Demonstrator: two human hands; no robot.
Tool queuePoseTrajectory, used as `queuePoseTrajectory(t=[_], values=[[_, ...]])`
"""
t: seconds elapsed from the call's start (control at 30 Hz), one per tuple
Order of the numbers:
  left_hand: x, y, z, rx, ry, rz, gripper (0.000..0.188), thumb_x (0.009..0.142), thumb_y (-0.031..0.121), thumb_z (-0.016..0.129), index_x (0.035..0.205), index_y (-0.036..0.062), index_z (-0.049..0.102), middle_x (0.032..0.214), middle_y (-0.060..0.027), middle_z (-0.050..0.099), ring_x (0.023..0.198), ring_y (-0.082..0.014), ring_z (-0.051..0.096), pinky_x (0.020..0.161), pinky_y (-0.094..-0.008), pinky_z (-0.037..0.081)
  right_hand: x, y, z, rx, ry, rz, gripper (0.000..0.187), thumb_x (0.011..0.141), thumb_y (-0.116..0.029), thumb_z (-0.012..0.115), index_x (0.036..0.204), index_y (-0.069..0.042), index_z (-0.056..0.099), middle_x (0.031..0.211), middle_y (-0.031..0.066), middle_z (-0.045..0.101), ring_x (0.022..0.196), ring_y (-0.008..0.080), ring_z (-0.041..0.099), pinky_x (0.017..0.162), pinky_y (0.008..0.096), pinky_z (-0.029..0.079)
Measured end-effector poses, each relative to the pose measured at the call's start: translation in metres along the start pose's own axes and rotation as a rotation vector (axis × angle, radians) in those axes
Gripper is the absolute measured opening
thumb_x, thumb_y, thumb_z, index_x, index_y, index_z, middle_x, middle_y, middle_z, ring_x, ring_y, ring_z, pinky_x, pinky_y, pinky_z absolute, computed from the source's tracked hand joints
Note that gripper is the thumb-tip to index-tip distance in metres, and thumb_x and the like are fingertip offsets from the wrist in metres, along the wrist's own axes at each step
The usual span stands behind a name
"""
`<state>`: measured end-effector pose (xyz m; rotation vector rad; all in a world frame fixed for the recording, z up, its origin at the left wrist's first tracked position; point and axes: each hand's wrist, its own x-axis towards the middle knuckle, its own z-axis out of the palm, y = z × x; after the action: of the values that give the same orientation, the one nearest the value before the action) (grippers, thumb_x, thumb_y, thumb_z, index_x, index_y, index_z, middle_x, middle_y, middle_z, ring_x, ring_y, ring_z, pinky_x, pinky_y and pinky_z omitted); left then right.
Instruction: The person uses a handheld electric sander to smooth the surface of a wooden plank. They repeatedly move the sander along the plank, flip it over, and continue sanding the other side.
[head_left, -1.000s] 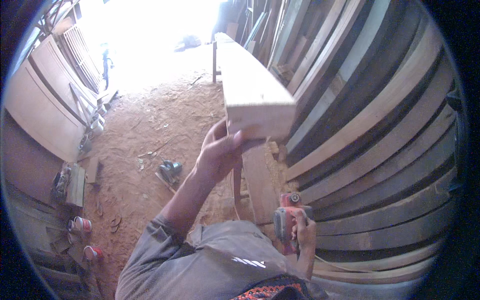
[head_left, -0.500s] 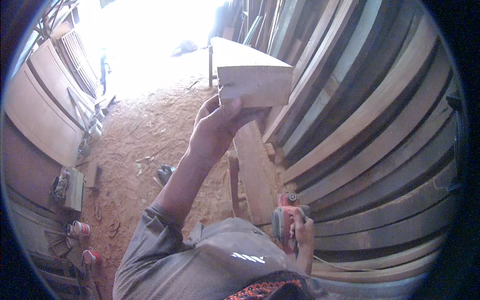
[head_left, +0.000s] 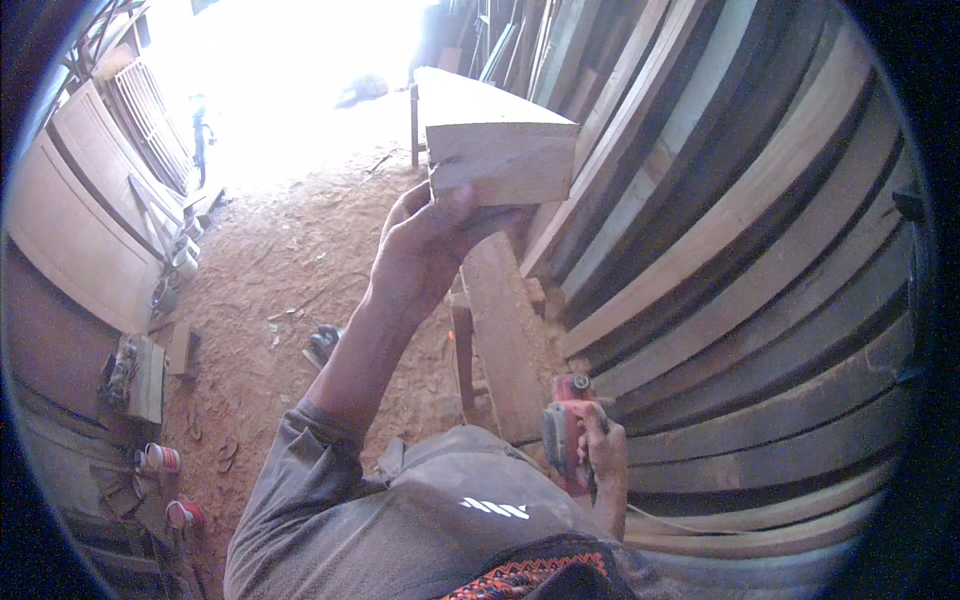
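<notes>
Held up at the end of my outstretched left arm is a thick pale wooden board (head_left: 502, 160), its sawn end toward me and its bright top running away to the far side. My left hand (head_left: 422, 240) is closed round the lower near edge, thumb on the end face and fingers underneath. Low at my right side, my right hand (head_left: 608, 462) grips the handle of a red and grey electric hand planer (head_left: 564, 432). Below the raised board lies a long plank (head_left: 503, 335) on a wooden stand; the planer is beside its near end.
Long timber boards (head_left: 740, 270) lean in a row along the right. Door panels (head_left: 85, 225) stand on the left, near wood blocks (head_left: 150, 375) and red-and-white tins (head_left: 160, 458). A dark object (head_left: 323, 343) lies on the sawdust-covered ground (head_left: 270, 260). Bright light floods the far opening.
The raised board and my left hand have shifted slightly left and up in the picture, along with much of the scene. Both hands keep their hold.
</notes>
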<state>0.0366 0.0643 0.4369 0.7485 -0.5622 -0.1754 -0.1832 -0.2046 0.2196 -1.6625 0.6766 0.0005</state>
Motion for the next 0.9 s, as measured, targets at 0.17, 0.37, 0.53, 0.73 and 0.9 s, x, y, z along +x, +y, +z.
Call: queuePoseTrajectory(t=[0.17, 0.37, 0.53, 0.73, 0.9], values=[[-0.002, -0.006, -0.007, 0.025, 0.059, 0.004, 0.057, 0.099, 0.024, 0.066, 0.135, -0.0160, 0.047, 0.129, -0.0248, 0.061, 0.122, -0.0354, 0.064, 0.107, -0.0485, 0.054, 0.001, 0.001, 0.000, -0.019, -0.006, 0.021, 0.054, 0.098, -0.055, 0.065, 0.089, -0.002, 0.067, 0.060, -0.0006, 0.056, 0.047, 0.0082, 0.052, 0.043, 0.0274, 0.040], [-0.003, -0.008, -0.013, 0.062, 0.058, 0.054, 0.058, 0.101, 0.027, 0.065, 0.135, -0.0161, 0.046, 0.128, -0.0256, 0.060, 0.119, -0.0354, 0.065, 0.106, -0.0510, 0.054, 0.002, 0.005, 0.001, -0.032, 0.000, 0.051, 0.053, 0.097, -0.055, 0.066, 0.090, -0.002, 0.066, 0.060, -0.0014, 0.056, 0.047, 0.0080, 0.052, 0.043, 0.0266, 0.040], [0.002, -0.007, -0.012, 0.110, 0.064, 0.044, 0.060, 0.102, 0.029, 0.063, 0.137, -0.0165, 0.044, 0.128, -0.0259, 0.060, 0.119, -0.0358, 0.065, 0.106, -0.0495, 0.054, 0.005, 0.011, 0.001, -0.019, -0.022, 0.048, 0.051, 0.098, -0.054, 0.066, 0.091, -0.003, 0.065, 0.060, -0.0019, 0.055, 0.048, 0.0076, 0.052, 0.043, 0.0265, 0.040], [0.006, -0.004, -0.011, 0.187, 0.079, 0.016, 0.060, 0.102, 0.029, 0.062, 0.137, -0.0163, 0.044, 0.128, -0.0267, 0.060, 0.118, -0.0364, 0.066, 0.106, -0.0475, 0.054, 0.007, 0.011, 0.000, -0.028, -0.002, 0.077, 0.049, 0.097, -0.054, 0.067, 0.083, -0.006, 0.066, 0.058, 0.0008, 0.060, 0.046, 0.0107, 0.057, 0.043, 0.0289, 0.046], [0.006, -0.003, -0.009, 0.146, 0.045, 0.042, 0.057, 0.101, 0.028, 0.063, 0.134, -0.0166, 0.048, 0.125, -0.0267, 0.063, 0.116, -0.0358, 0.067, 0.106, -0.0467, 0.054, 0.004, 0.005, 0.001, -0.028, -0.026, 0.075, 0.050, 0.099, -0.052, 0.066, 0.091, -0.003, 0.064, 0.061, -0.0007, 0.056, 0.048, 0.0085, 0.052, 0.043, 0.0275, 0.041]])
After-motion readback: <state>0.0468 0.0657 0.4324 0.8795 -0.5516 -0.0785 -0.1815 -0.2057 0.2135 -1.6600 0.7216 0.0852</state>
